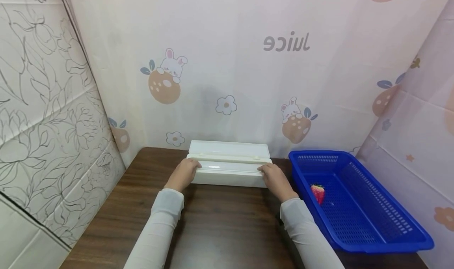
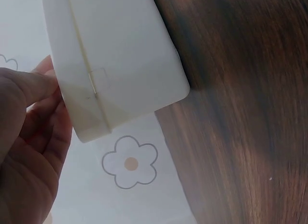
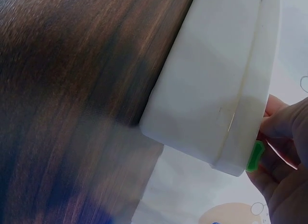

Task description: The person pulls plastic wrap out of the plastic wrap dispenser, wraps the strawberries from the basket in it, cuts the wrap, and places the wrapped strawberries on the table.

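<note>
A long white cling film dispenser (image 1: pixel 228 179) stands on the dark wooden table near the back wall. Its lid (image 1: pixel 228 149) is tipped back toward the wall. My left hand (image 1: pixel 183 175) grips the left end at the upper edge; in the left wrist view its thumb and fingers (image 2: pixel 36 89) pinch there. At the opposite end my right hand (image 1: pixel 278 181) holds the upper edge in the same way. A small green piece (image 3: pixel 255 156) shows at that end, beside the right fingers. The inside of the dispenser is only partly visible.
To the right, a blue plastic basket (image 1: pixel 386 245) with perforated sides contains a red strawberry-like item (image 1: pixel 317 194). A patterned wall cloth (image 1: pixel 227 64) hangs right behind the table (image 1: pixel 220 225).
</note>
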`<move>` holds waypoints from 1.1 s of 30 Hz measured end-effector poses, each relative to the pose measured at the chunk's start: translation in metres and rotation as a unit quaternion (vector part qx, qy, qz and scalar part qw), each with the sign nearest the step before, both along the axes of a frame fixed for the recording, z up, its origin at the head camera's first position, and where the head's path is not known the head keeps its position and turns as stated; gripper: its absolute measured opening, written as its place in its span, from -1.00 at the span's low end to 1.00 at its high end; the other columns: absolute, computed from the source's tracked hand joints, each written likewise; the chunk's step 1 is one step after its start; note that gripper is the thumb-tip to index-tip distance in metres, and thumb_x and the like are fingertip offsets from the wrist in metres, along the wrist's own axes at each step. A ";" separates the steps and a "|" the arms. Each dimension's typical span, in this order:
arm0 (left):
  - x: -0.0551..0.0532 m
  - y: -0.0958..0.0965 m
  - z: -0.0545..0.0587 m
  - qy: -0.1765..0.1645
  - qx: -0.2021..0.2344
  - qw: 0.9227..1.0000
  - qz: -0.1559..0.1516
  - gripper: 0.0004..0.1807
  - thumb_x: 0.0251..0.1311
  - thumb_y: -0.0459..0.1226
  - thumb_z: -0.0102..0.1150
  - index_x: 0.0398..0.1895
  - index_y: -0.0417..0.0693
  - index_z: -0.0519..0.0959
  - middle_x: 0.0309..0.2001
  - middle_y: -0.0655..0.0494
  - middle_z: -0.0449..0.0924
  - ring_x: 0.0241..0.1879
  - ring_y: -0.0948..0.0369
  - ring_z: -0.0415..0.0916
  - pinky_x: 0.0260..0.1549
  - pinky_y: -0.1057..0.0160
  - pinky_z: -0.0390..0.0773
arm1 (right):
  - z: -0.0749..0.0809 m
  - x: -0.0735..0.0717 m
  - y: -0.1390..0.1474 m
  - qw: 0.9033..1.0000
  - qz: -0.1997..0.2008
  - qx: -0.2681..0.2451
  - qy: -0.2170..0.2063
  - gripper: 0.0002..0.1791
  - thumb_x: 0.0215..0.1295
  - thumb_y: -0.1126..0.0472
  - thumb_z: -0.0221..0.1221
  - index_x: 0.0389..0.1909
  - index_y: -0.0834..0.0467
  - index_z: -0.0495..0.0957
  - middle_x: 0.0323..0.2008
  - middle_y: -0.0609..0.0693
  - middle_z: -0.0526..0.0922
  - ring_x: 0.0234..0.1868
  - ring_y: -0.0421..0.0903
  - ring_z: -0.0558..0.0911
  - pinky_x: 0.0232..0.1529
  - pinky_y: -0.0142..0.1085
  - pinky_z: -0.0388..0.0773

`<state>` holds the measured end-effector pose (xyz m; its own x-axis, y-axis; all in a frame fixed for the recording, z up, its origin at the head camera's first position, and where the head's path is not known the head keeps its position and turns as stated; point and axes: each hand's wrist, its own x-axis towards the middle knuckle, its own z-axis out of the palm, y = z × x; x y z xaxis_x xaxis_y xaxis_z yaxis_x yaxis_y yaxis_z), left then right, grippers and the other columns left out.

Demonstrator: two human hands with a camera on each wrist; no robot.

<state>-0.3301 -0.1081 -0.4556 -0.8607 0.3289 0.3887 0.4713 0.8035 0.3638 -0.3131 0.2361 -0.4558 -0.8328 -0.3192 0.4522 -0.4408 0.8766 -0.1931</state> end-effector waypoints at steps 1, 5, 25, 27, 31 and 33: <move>0.000 0.000 0.000 0.000 0.000 1.000 0.001 -0.77 0.28 -0.45 -0.04 -0.26 -0.12 0.65 -0.11 -0.03 0.64 -0.01 0.07 0.47 0.03 0.11 0.52 | 0.000 0.000 0.000 1.000 0.001 0.000 0.002 -0.79 0.14 0.46 0.13 -0.23 0.23 0.63 -0.23 0.16 0.67 -0.17 0.08 0.56 -0.06 0.00 0.56; 0.000 0.001 -0.002 -0.004 -0.003 1.000 0.006 -0.75 0.27 -0.49 -0.06 -0.26 -0.13 0.64 -0.14 -0.04 0.64 -0.03 0.06 0.46 0.00 0.11 0.54 | -0.001 0.001 0.000 1.000 0.015 -0.005 0.016 -0.81 0.11 0.49 0.13 -0.29 0.25 0.62 -0.28 0.15 0.65 -0.20 0.08 0.55 -0.11 -0.01 0.57; 0.000 -0.002 0.001 -0.005 -0.020 1.000 0.001 -0.76 0.30 -0.47 -0.12 -0.20 -0.12 0.58 -0.22 -0.01 0.56 -0.08 0.07 0.42 -0.02 0.14 0.54 | 0.003 0.005 0.001 0.999 0.016 -0.010 0.037 -0.77 0.13 0.53 0.05 -0.30 0.23 0.59 -0.30 0.12 0.58 -0.19 0.07 0.51 -0.15 -0.04 0.58; 0.000 -0.002 0.002 0.001 -0.017 1.000 -0.002 -0.76 0.28 -0.49 -0.11 -0.20 -0.12 0.57 -0.25 0.00 0.55 -0.10 0.07 0.43 -0.04 0.16 0.55 | 0.003 0.005 0.002 0.999 0.019 -0.013 0.042 -0.77 0.13 0.53 0.05 -0.29 0.23 0.59 -0.29 0.12 0.58 -0.19 0.07 0.50 -0.15 -0.04 0.57; 0.002 -0.003 0.006 0.018 -0.011 1.000 -0.012 -0.76 0.26 -0.50 -0.10 -0.21 -0.13 0.57 -0.29 0.01 0.53 -0.16 0.08 0.42 -0.10 0.18 0.57 | 0.005 0.004 0.003 0.998 0.023 -0.017 0.049 -0.76 0.15 0.52 0.03 -0.27 0.22 0.58 -0.26 0.12 0.57 -0.15 0.07 0.49 -0.11 -0.04 0.56; 0.002 -0.004 0.008 0.024 -0.011 1.000 -0.015 -0.77 0.26 -0.50 -0.10 -0.21 -0.13 0.57 -0.29 0.02 0.52 -0.17 0.09 0.42 -0.11 0.18 0.58 | 0.006 0.005 0.004 0.998 0.024 -0.020 0.050 -0.77 0.16 0.52 0.03 -0.26 0.21 0.57 -0.25 0.11 0.56 -0.13 0.07 0.48 -0.08 -0.04 0.55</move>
<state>-0.3280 -0.1119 -0.4477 -0.8306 0.3642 0.4213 0.5124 0.7961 0.3219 -0.3085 0.2402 -0.4499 -0.7677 -0.3377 0.5446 -0.5006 0.8466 -0.1807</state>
